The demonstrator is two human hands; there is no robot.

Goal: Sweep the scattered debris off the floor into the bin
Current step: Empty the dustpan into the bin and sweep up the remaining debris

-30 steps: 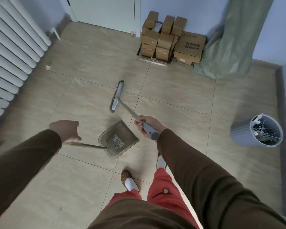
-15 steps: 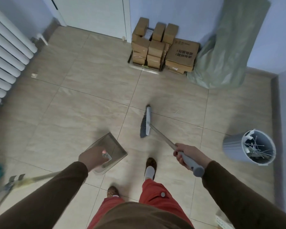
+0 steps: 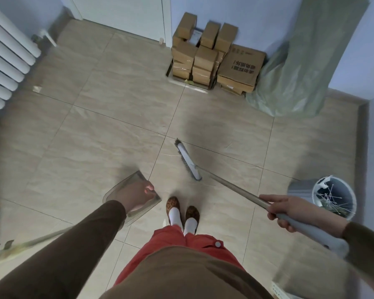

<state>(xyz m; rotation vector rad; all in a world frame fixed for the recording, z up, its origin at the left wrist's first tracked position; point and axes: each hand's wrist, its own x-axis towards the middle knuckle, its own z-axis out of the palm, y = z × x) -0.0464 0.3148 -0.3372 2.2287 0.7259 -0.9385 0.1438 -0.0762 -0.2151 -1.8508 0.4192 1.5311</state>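
Note:
My right hand [image 3: 289, 210] grips the grey handle of the broom. Its head [image 3: 187, 162] rests on the tiles just ahead of my feet. My left hand [image 3: 138, 195], fingers curled, holds the translucent grey dustpan [image 3: 122, 187], which sits low to the left of my feet; its handle is hidden under the hand. The grey bin [image 3: 300, 190] stands at the right beside my right hand, with thin white sticks inside. A few thin pale slivers [image 3: 228, 145] lie on the floor past the broom head. A small scrap [image 3: 36, 89] lies near the radiator.
Stacked cardboard boxes [image 3: 205, 59] and a green sack [image 3: 298, 67] stand against the far wall. A white radiator [image 3: 7, 59] lines the left side. A long pole [image 3: 35, 239] lies on the floor at lower left. A door [image 3: 121, 14] is behind.
The broom head has swung right and closer to my feet. The dustpan has drawn back to the left of my feet, with my left hand now over it. The bin appears nearer.

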